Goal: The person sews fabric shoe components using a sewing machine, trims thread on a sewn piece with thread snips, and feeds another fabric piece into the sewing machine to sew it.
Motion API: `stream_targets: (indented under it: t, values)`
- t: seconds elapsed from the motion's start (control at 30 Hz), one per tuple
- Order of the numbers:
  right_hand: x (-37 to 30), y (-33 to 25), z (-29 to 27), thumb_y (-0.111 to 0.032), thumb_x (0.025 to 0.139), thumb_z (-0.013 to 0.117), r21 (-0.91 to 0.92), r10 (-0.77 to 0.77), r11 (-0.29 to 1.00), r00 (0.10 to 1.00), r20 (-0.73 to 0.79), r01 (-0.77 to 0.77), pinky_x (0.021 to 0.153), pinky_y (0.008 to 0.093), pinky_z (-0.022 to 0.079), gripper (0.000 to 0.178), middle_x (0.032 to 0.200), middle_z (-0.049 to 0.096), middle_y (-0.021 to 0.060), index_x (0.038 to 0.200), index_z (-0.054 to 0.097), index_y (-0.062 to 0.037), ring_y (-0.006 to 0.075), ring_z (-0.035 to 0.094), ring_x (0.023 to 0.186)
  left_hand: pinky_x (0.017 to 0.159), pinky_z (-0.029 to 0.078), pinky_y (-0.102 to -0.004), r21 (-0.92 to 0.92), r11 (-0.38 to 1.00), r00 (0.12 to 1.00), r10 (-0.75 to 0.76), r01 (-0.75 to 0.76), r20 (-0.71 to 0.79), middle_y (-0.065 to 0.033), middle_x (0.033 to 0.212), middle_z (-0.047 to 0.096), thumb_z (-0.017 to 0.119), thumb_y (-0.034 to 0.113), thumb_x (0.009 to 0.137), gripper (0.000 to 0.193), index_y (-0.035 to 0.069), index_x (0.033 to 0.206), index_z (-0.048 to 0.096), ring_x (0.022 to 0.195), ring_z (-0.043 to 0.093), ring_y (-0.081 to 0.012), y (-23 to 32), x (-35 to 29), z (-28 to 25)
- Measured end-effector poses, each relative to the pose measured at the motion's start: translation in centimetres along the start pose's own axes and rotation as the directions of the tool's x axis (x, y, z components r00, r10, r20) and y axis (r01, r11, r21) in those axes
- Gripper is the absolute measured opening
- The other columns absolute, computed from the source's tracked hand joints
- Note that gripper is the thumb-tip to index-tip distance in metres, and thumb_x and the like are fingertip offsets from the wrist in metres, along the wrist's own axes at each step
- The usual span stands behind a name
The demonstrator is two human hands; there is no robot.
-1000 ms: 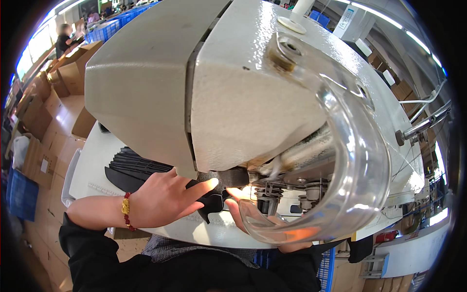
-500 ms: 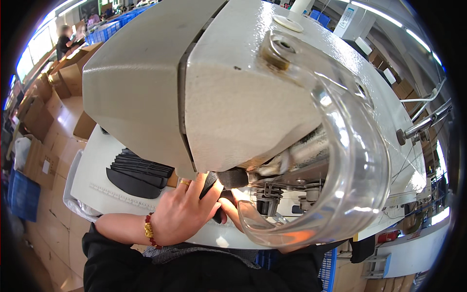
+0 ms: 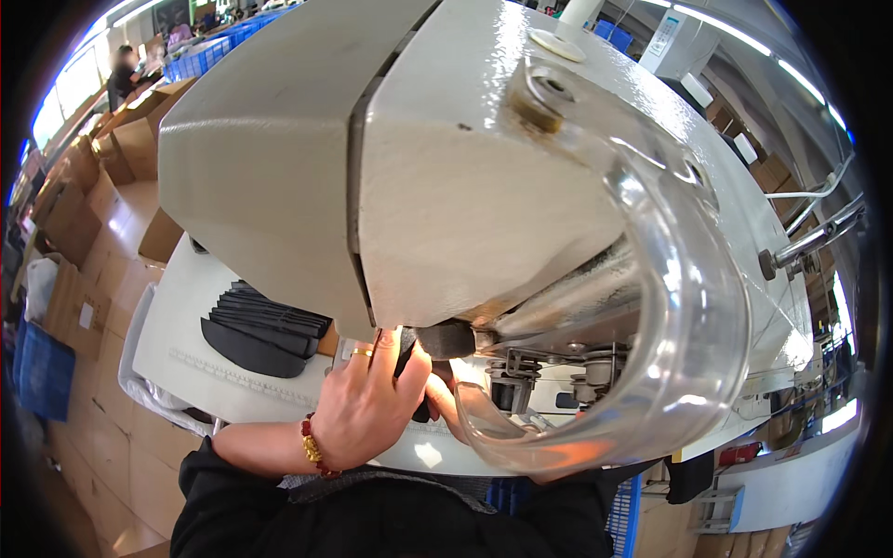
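Note:
Under the head of a large off-white sewing machine [image 3: 484,186], both my hands work at one black piece [image 3: 406,350] that looks like fabric. My left hand [image 3: 363,405], with a ring and a red beaded bracelet, is closed on it, fingertips reaching close beneath the machine head. Close on its right, my right hand [image 3: 446,405] pinches the same piece; the clear curved guard [image 3: 688,307] covers much of this hand. The needle area is hidden behind the machine head. Left of my hands lies a fanned stack of black curved pieces [image 3: 265,330].
A ruler scale [image 3: 233,374] runs along the white table [image 3: 172,321]. Beyond its left edge stand a pale bin [image 3: 139,372], cardboard boxes [image 3: 135,149] and a blue crate [image 3: 45,372]. Another person [image 3: 124,74] sits far left. Metal rods [image 3: 814,237] stick out at the right.
My left hand and forearm have shifted slightly right, and its fingers are now more upright beside the machine head. The black piece between my hands has moved a little; the stack lies still.

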State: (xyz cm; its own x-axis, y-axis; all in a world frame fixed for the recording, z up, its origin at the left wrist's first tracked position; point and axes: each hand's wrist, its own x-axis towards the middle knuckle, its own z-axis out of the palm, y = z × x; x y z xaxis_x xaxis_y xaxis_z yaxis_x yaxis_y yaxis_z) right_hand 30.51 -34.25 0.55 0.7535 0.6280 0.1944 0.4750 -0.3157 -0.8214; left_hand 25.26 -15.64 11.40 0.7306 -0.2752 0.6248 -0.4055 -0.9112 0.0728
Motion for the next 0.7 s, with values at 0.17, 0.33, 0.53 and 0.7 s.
stream_targets:
  t: [0.17, 0.33, 0.53, 0.7]
  values:
    - [1.8, -6.0, -2.7, -0.035, 0.099, 0.048, 0.041, 0.456, 0.878, 0.861, 0.223, -0.476, 0.064, 0.0294, 0.042, 0.034, 0.073, 0.059, 0.0044, 0.099, 0.057, -0.0021, 0.0138, 0.054, 0.071, 0.048, 0.049, -0.0285, 0.004, 0.999, 0.999, -0.035, 0.035, -0.034, -0.0221, 0.099, 0.059, 0.060, 0.012, 0.076, 0.024, 0.003, 0.098, 0.056, 0.067, 0.056, -0.0224, 0.2, 0.4, 0.4]
    - [2.0, -5.9, -2.4, -0.035, 0.099, 0.050, 0.056, 0.371, 0.923, 0.919, 0.131, -0.381, 0.066, 0.0311, 0.043, 0.038, 0.073, 0.059, 0.0067, 0.091, 0.059, 0.0005, 0.0143, 0.054, 0.072, 0.051, 0.050, -0.0293, 0.063, 0.997, 0.996, -0.038, 0.043, -0.085, -0.0212, 0.101, 0.059, 0.064, 0.020, 0.079, 0.027, 0.004, 0.099, 0.056, 0.068, 0.056, -0.0224, 0.5, 0.5, 0.7]
    - [1.8, -4.7, 0.0, -0.035, 0.099, 0.050, 0.409, 0.047, 0.912, 0.988, -0.146, 0.017, 0.068, 0.0323, 0.044, 0.040, 0.074, 0.059, 0.0079, 0.087, 0.060, 0.0014, 0.0150, 0.054, 0.073, 0.063, 0.050, -0.0356, -0.161, 0.981, 0.989, 0.120, -0.105, 0.091, -0.0177, 0.104, 0.062, 0.066, 0.016, 0.079, 0.021, 0.004, 0.096, 0.060, 0.070, 0.058, -0.0267, -2.7, -0.5, -0.9]
    - [2.5, -8.3, -3.1, -0.031, 0.098, 0.053, 0.212, 0.428, 0.850, 0.867, 0.255, -0.482, 0.067, 0.0321, 0.043, 0.036, 0.077, 0.058, 0.0060, 0.087, 0.057, 0.0032, 0.0145, 0.053, 0.075, 0.075, 0.050, -0.0416, -0.426, 0.897, 0.962, 0.209, -0.117, 0.176, -0.0135, 0.106, 0.063, 0.060, -0.007, 0.066, 0.053, 0.016, 0.114, 0.066, 0.092, 0.061, -0.0301, -7.3, 1.5, -2.7]
